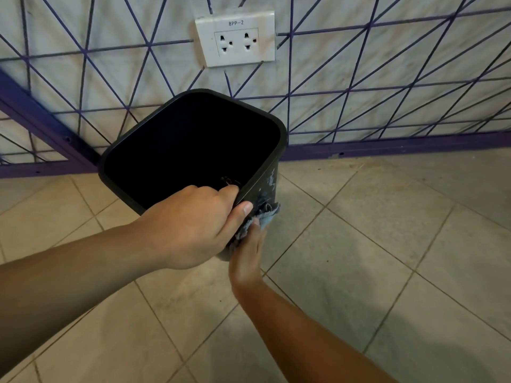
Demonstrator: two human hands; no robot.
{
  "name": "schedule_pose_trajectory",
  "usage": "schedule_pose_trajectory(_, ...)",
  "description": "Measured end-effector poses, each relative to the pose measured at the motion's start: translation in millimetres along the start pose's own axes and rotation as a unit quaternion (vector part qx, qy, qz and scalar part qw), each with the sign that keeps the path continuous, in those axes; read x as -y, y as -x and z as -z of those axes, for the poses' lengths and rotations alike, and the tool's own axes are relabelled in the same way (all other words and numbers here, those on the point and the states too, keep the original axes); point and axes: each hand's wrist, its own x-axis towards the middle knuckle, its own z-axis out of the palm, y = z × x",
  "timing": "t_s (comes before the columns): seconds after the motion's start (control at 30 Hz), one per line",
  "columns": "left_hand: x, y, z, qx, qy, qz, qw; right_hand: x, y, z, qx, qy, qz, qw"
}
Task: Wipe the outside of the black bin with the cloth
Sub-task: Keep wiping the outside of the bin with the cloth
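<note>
The black bin (265, 167) stands tilted near the wall, its dark open mouth facing me. My left hand (190, 225) grips the near rim, fingers curled inside and thumb outside. My right hand (247, 255) presses a grey-blue cloth (264, 217) flat against the bin's outer near-right side, just below the left thumb. Pale streaks mark the bin's wall above the cloth. Most of the cloth is hidden between my palm and the bin.
A wall (387, 78) with purple diagonal lines rises right behind the bin, with a purple baseboard (401, 146). A white double socket (236, 40) is mounted above the bin. Beige floor tiles (359, 258) spread around the bin.
</note>
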Motion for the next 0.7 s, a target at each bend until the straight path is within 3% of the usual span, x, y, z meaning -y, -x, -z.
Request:
schedule_pose_trajectory(0.13,2.4,-1.3,1.4,0.006,0.006,-0.001,1.0,2.5,-28.2,1.3,-0.045,-0.021,-0.037,0.998)
schedule_pose_trajectory(0.27,0.3,0.9,1.6,-0.003,0.013,-0.009,1.0,-7.7,3.3,-5.3,-0.014,0.035,0.031,0.999)
schedule_pose_trajectory(0.43,1.2,-1.2,0.9,-0.008,0.006,-0.015,1.0,-14.8,-40.0,4.1,-0.071,0.01,0.0,0.997)
schedule_pose_trajectory(0.6,3.5,-1.0,0.4,-0.012,0.001,-0.016,1.0,-14.3,-1.3,-6.6,-0.02,0.032,0.039,0.999)
schedule_pose_trajectory(0.7,3.7,-2.7,0.5,-0.014,-0.008,-0.013,1.0,-20.6,-38.6,7.4,-0.077,0.024,0.007,0.997)
